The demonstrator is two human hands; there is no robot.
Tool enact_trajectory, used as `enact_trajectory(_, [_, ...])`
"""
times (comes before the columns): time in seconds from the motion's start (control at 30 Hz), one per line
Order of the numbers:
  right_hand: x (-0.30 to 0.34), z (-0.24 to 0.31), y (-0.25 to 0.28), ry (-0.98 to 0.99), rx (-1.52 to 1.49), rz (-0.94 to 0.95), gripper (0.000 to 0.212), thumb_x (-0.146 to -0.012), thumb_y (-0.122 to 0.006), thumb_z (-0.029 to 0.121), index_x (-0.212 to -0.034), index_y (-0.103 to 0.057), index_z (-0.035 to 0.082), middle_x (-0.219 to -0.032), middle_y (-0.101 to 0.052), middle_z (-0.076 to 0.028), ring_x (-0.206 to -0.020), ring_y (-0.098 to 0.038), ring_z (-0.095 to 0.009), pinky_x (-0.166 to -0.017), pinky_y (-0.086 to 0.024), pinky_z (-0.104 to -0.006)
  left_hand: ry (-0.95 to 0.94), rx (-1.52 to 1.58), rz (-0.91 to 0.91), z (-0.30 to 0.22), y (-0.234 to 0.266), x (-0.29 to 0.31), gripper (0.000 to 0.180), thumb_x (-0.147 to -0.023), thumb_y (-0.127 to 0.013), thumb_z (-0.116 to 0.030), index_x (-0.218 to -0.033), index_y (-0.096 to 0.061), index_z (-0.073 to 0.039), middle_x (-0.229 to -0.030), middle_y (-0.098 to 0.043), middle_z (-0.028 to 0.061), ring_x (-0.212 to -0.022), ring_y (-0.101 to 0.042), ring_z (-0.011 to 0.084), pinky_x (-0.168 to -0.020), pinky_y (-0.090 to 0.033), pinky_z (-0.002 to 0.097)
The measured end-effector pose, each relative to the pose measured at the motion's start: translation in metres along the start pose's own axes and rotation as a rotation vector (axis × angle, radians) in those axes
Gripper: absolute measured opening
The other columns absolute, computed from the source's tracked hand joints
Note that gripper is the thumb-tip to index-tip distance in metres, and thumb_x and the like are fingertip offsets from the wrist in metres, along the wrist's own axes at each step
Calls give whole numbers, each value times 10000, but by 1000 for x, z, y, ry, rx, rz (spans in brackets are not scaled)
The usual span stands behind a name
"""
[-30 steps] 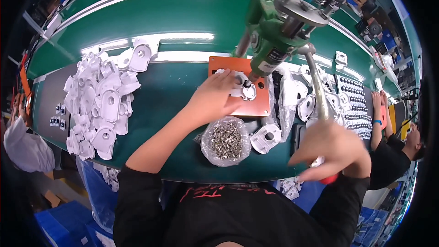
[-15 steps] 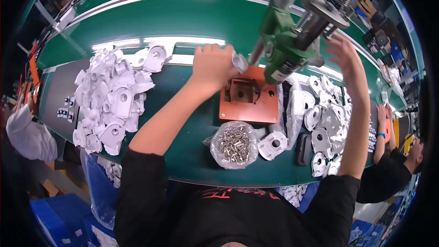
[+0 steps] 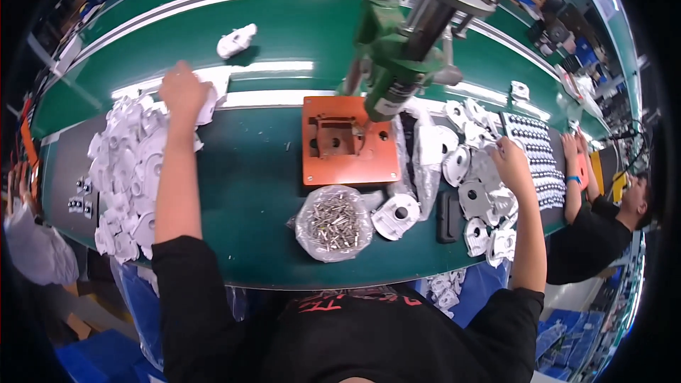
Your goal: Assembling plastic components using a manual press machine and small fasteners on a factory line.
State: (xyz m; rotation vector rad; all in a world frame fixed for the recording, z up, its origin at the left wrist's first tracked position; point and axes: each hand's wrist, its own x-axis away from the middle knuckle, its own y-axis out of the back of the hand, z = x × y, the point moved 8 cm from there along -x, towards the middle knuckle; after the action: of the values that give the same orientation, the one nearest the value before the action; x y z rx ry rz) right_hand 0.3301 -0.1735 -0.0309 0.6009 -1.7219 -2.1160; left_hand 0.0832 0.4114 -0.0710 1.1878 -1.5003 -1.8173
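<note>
My left hand (image 3: 186, 92) is over the far edge of the left heap of white plastic housings (image 3: 120, 149). Its fingers are closed at a white plastic housing (image 3: 207, 108), partly hidden by the hand. At the right heap of flat white plastic covers (image 3: 474, 198), my right hand (image 3: 513, 164) has its fingers bent together; what they hold, if anything, is hidden. Between the hands stands a green press (image 3: 397, 71) over an orange fixture (image 3: 347, 163), whose recess looks empty. Beyond the left heap, a white housing (image 3: 236, 41) lies on the green belt (image 3: 298, 35).
A plastic-lined bowl of metal pins (image 3: 333, 223) stands before the fixture, beside a single white cover (image 3: 395, 216) and a black oblong block (image 3: 448, 218). Rows of small black-and-silver parts (image 3: 535, 156) lie at the right. Co-workers (image 3: 596, 234) sit at both sides.
My left hand has gone from the fixture leftward to the housing heap. A white housing now lies on the belt. My right hand has come down from beside the press to the covers.
</note>
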Motion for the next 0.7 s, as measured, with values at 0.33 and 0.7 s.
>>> enact_trajectory(0.33, [19,44,66,67,-342,-530,262,-853,-554,182,-722,-409,8,-627,-358,-35,-577,-371,-129,-543,-324,-281,-83,222,36,5,24,32,374,-847,-538,-288,-1099,-496,-14,-930,-618,243,-868,-618,374,-743,-489,458])
enact_trajectory(0.7, [63,229,41,491,-1094,-279,186,-867,-552,170,-872,-491,-6,-1258,-409,-214,-1088,-473,-245,-885,-400,-362,-638,1370,-14,-141,185,226,417,-866,-623,-194,-1114,-362,16,-779,-618,201,-652,-657,342,-532,-503,391])
